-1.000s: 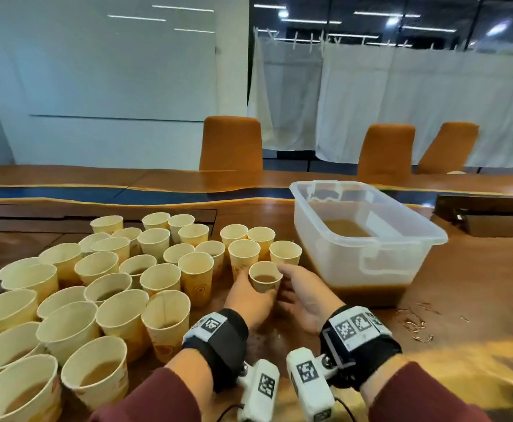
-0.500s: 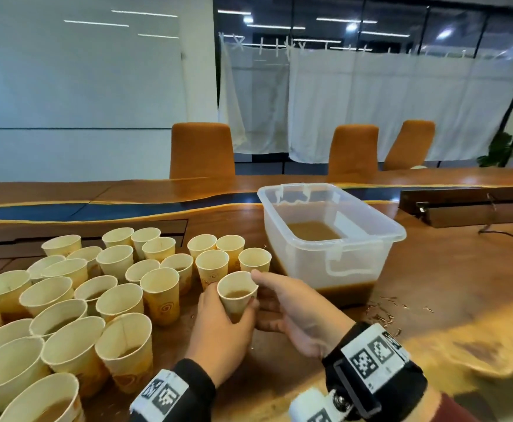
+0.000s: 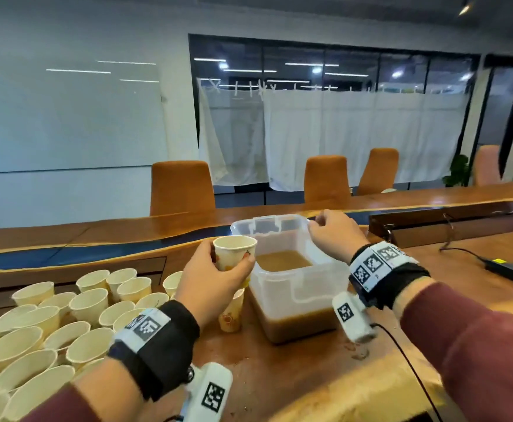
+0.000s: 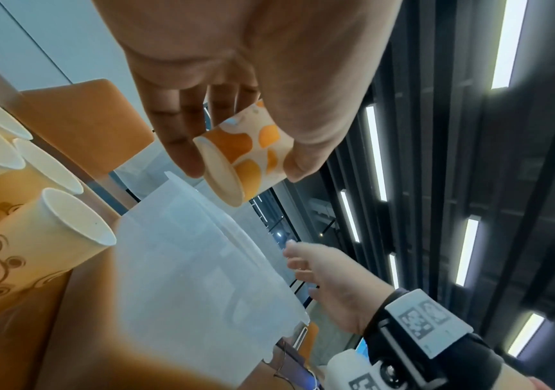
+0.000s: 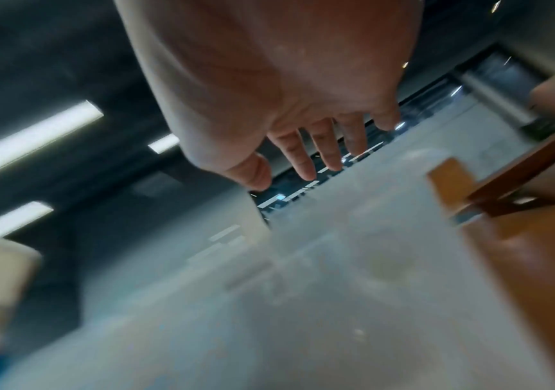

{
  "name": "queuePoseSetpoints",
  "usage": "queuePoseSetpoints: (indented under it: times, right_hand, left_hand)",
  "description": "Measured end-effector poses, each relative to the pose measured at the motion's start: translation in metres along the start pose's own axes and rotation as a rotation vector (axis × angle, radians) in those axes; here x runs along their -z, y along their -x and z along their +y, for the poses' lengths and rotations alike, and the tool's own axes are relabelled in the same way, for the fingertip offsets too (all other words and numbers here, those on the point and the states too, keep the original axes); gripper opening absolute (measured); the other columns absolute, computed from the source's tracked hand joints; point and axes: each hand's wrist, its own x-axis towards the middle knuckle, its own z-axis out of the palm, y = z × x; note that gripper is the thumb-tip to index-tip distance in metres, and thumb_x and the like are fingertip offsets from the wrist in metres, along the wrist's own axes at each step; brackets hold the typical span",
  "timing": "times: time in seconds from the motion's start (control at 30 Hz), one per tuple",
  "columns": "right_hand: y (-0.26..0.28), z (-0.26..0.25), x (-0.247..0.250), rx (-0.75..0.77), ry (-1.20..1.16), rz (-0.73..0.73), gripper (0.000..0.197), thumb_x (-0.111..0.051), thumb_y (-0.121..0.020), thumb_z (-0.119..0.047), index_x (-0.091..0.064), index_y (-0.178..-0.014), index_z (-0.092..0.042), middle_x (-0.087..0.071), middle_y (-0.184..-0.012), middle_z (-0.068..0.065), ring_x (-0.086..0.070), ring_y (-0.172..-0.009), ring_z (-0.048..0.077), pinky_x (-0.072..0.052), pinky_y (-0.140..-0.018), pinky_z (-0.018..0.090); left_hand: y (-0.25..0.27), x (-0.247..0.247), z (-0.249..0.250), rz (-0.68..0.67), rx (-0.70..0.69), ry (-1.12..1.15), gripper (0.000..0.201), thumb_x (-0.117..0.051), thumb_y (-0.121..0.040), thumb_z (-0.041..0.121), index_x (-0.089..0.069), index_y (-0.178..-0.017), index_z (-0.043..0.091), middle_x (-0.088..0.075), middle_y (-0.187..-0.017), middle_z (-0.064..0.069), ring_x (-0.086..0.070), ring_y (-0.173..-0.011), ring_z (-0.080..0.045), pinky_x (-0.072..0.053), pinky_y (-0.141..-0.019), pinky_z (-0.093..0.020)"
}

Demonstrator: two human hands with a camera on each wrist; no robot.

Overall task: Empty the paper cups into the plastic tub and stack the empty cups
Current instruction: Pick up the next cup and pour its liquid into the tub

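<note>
The left hand [image 3: 215, 277] gripped one paper cup [image 3: 234, 252] upright at centre frame, just beside the plastic tub [image 3: 282, 295] — not yet tipped. The right hand [image 3: 331, 236] hovered with fingers loosely open over the tub's far right rim. Brown liquid [image 3: 282, 259] already lay in the tub, yet many cups [image 3: 87, 303] crowded the tabletop [image 3: 295, 376] at lower left and no stack showed — so most work seemingly remained.

Left hand [image 3: 215, 275] raised, fingers [image 4: 182, 137] curled in a grip — right hand [image 3: 334, 236] reaches forward, loosely curled.
</note>
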Motion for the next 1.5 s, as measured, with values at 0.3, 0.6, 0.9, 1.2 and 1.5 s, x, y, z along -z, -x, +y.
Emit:
queuePoseSetpoints:
  times: [0.3,0.6,0.9,1.2,1.5]
  right_hand:
    - [-0.023,0.054,-0.03,-0.134,0.146,-0.233,0.084,-0.036,-0.097,-0.065,-0.023,-0.164,-0.016,-0.029,-0.167,0.011,-0.033,-0.151,0.035,-0.029,-0.12,0.048]
    - [-0.023,0.054,-0.03,-0.14,0.19,-0.24,0.09,-0.038,-0.09,-0.067,-0.02,-0.165,-0.021,-0.024,-0.169,0.004,-0.03,-0.151,0.036,-0.031,-0.119,0.054]
    - [-0.021,0.053,-0.029,-0.14,0.195,-0.249,0.09,-0.033,-0.092,-0.068,-0.016,-0.166,-0.02,-0.02,-0.17,0.007,-0.024,-0.153,0.038,-0.026,-0.122,0.056]
    - [-0.02,0.053,-0.029,-0.135,0.191,-0.242,0.088,-0.033,-0.094,-0.067,-0.015,-0.166,-0.02,-0.02,-0.17,0.006,-0.025,-0.152,0.037,-0.028,-0.121,0.055]
    - [-0.021,0.054,-0.031,-0.131,0.197,-0.239,0.088,-0.033,-0.094,-0.066,-0.014,-0.167,-0.021,-0.02,-0.17,0.005,-0.026,-0.152,0.037,-0.028,-0.121,0.053]
  left_hand:
    - [-0.038,-0.016,0.006,-0.116,-0.004,-0.123,0.047,-0.079,-0.085,0.044,-0.052,-0.119,0.029,-0.064,-0.107,0.012,-0.062,-0.094,-0.007,-0.053,-0.07,-0.017]
    - [-0.066,-0.024,-0.001,-0.114,-0.069,-0.259,0.052,-0.081,-0.082,0.044,-0.049,-0.121,0.031,-0.061,-0.108,0.013,-0.058,-0.092,-0.003,-0.047,-0.068,-0.016]
    - [-0.083,-0.024,0.008,-0.12,-0.166,-0.383,0.056,-0.082,-0.082,0.04,-0.051,-0.127,0.03,-0.062,-0.111,0.01,-0.06,-0.099,-0.013,-0.052,-0.08,-0.024]
    - [-0.095,-0.022,0.012,-0.118,-0.197,-0.503,0.06,-0.082,-0.081,0.041,-0.052,-0.132,0.029,-0.064,-0.114,0.007,-0.062,-0.099,-0.015,-0.058,-0.087,-0.033]
    - [-0.108,-0.022,0.005,-0.117,-0.225,-0.625,0.064,-0.081,-0.08,0.045,-0.05,-0.135,0.031,-0.062,-0.118,0.007,-0.061,-0.1,-0.016,-0.058,-0.088,-0.036]
